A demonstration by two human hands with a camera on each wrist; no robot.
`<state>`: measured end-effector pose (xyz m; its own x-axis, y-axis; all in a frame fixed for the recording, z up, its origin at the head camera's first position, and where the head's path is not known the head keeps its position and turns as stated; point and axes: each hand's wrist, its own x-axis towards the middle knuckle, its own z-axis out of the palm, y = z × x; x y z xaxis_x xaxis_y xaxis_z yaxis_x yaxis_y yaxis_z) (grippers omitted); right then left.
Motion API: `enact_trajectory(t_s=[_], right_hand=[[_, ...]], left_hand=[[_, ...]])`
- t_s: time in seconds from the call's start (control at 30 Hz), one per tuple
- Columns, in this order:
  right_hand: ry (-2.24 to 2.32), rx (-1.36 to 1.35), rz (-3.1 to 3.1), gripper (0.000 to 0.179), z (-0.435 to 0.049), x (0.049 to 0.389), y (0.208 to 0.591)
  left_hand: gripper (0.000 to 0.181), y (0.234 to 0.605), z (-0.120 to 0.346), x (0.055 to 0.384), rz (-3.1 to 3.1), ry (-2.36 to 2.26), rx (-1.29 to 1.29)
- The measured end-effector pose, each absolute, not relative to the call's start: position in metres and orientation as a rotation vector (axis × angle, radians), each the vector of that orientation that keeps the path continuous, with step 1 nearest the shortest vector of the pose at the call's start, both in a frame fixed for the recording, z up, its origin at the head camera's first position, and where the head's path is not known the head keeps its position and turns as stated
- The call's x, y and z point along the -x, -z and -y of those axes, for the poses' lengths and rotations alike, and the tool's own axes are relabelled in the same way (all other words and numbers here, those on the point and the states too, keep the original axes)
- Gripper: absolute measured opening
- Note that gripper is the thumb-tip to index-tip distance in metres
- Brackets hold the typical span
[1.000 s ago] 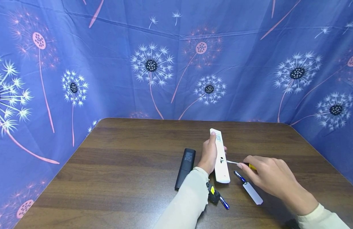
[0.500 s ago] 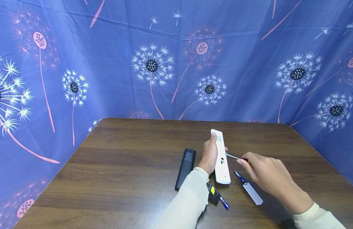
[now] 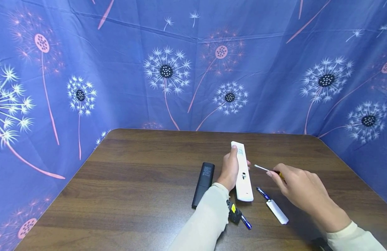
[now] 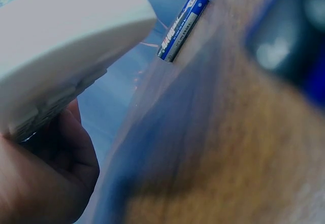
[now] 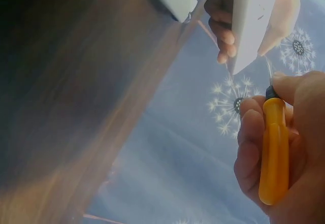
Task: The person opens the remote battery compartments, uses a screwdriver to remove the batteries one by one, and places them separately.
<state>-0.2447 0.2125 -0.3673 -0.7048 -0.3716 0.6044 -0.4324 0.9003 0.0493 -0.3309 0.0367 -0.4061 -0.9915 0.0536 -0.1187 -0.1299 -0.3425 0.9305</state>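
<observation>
While the left hand [image 3: 229, 169] wraps its fingers round a long, slim, white plastic remote control [image 3: 243, 167], its thumb lies along the upper face near the far end. The other fingers reach underneath, their tips showing at the right edge, and the left wrist view shows rows of keys on the underside. The remote is held above the table, right of the middle, its length pointing away from the person; the face turned up bears printed markings [image 3: 240, 151] and a small dark opening [image 3: 244, 175].

The right hand [image 3: 301, 186] is closed round the smooth yellow handle of a screwdriver [image 5: 274, 153] with a black collar and a thin metal shaft, its thumb by the collar. In the head view the tip points at the remote's right side, near it but apart.

Just below and right of the remote lies a slim blue-and-silver battery [image 3: 263, 193]; a pale, flat rectangular plate [image 3: 277, 212] lies at its near end, seemingly touching. A thin blue cylinder [image 3: 246, 222] pokes out beside a black device with a yellow patch [image 3: 233, 212] at the left cuff. Left of that forearm rests a black oblong remote [image 3: 204, 183], slightly angled. All this is over a brown wood-grain table [image 3: 133, 195], backed by a blue cloth printed with dandelions [image 3: 118, 69].
</observation>
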Motion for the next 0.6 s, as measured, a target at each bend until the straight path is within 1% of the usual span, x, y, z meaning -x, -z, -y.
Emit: enact_trajectory(t_s=[0.3, 0.5, 0.6], right_hand=[[-0.102, -0.487, 2.511, 0.016, -0.221, 0.243, 0.367], [-0.101, -0.457, 2.535, 0.021, -0.226, 0.244, 0.369], [-0.108, -0.444, 2.541, 0.019, -0.229, 0.243, 0.371]], left_hand=[[0.052, 0.406, -0.037, 0.329, -1.73, -2.483, 0.089], [0.05, 0.406, -0.037, 0.329, -1.723, -2.485, 0.097], [0.05, 0.406, -0.038, 0.33, -1.711, -2.497, 0.105]])
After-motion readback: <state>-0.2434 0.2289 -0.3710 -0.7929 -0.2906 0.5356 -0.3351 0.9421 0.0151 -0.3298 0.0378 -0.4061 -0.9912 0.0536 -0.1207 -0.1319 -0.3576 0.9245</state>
